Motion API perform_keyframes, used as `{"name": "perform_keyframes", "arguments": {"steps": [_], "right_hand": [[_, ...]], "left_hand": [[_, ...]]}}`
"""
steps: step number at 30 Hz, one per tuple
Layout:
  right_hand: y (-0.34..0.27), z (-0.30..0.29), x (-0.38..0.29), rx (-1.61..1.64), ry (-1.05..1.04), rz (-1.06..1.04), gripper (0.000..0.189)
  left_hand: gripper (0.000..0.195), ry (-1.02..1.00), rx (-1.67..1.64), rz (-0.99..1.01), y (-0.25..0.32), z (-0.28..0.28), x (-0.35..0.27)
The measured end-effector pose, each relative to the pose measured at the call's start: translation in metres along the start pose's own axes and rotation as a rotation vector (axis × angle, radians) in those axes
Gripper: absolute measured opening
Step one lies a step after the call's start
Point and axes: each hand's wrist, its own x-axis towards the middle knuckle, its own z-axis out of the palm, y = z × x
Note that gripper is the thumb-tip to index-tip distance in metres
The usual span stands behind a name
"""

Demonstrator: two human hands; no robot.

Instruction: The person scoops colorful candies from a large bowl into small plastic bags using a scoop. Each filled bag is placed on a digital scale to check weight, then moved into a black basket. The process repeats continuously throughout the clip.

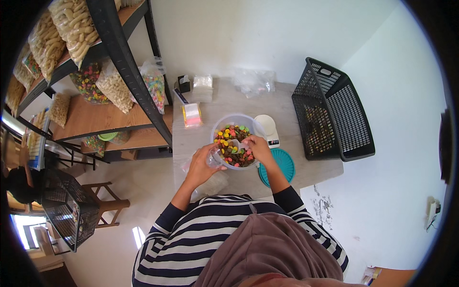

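A translucent plastic tub [216, 125] on the table holds many coloured, button-shaped sweets [239, 133] in brown, yellow, pink and green. At the tub's near left rim, my left hand [199, 165] grips a small clear plastic container or bag [214, 158]; which of the two I cannot tell. My right hand [257, 147] holds a translucent scoop [233, 144] over the sweets, and sweets lie in it. Behind my right forearm is a teal ribbed lid [285, 165]. A white kitchen scale [266, 125] stands against the tub's right side.
A black plastic crate [333, 111] stands at the table's right. Clear bags [254, 81] and packs of small bags [203, 88] lie at the back. Left, a metal-framed shelf [86, 116] bears bagged snacks. Another crate [68, 208] and a stool [107, 204] stand lower left, by a partly visible person [23, 179].
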Motion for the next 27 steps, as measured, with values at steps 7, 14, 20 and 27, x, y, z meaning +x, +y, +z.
{"name": "perform_keyframes", "arguments": {"steps": [7,14,20,27], "right_hand": [[-0.011,0.005,-0.005,0.218,-0.041,0.147,0.019],[0.0,-0.023,-0.007,0.648,-0.031,0.203,0.019],[0.001,-0.064,-0.022,0.678,0.005,0.156,0.019],[-0.045,-0.097,-0.04,0.419,0.015,0.016,0.019]], "left_hand": [[0.086,0.057,0.096,0.055,-0.002,-0.007,0.014],[0.082,0.032,0.236,0.024,0.013,-0.01,0.031],[0.081,0.038,0.358,0.06,0.017,0.001,0.043],[0.083,-0.033,0.343,0.09,0.033,0.017,0.056]]}}
